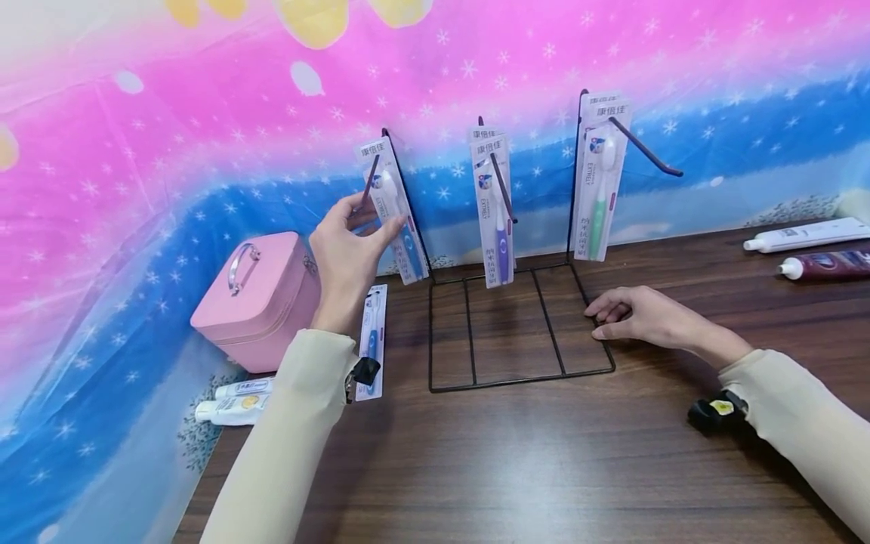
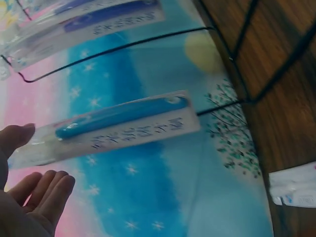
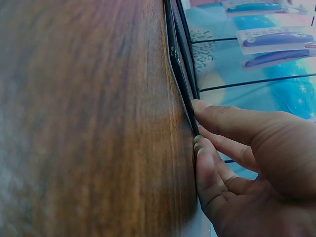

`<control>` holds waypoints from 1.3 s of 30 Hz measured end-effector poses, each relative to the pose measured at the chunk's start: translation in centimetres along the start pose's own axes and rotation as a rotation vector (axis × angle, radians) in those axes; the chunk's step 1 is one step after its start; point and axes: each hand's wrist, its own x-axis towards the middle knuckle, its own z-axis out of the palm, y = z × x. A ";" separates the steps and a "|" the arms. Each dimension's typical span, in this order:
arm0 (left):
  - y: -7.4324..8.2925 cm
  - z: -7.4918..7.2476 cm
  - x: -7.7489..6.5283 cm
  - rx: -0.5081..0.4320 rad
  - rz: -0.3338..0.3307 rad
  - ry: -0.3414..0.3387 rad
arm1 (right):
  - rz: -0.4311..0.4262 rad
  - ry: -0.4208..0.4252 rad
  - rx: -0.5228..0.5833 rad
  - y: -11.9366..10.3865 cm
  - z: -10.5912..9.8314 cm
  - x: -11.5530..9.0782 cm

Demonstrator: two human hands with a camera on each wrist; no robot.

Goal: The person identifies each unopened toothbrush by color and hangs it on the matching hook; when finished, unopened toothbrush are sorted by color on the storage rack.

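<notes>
My left hand (image 1: 347,253) is raised at the left hook of a black wire rack (image 1: 519,385). A packaged toothbrush with a blue handle (image 1: 408,245) hangs there. In the left wrist view, the thumb overlaps the top of this package (image 2: 163,123) and the spread fingers lie below it. Low at the rack's right side, my right hand (image 1: 646,317) pinches the wire of the base, seen closely as a dark bar (image 3: 180,74) in the right wrist view. Purple toothbrush packs (image 1: 499,242) hang on the middle hook, green ones (image 1: 598,204) on the right.
Another blue toothbrush pack (image 1: 372,340) lies on the wooden table (image 1: 516,461), left of the rack. Beyond it stand a pink case (image 1: 254,302) and toothpaste tubes (image 1: 234,410). A white tube (image 1: 809,234) and a dark red tube (image 1: 825,264) lie at far right. A patterned cloth hangs behind.
</notes>
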 end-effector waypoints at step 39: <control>-12.8 -0.7 -3.0 0.444 -0.554 -0.265 | 0.010 -0.006 0.003 0.1 -0.1 0.0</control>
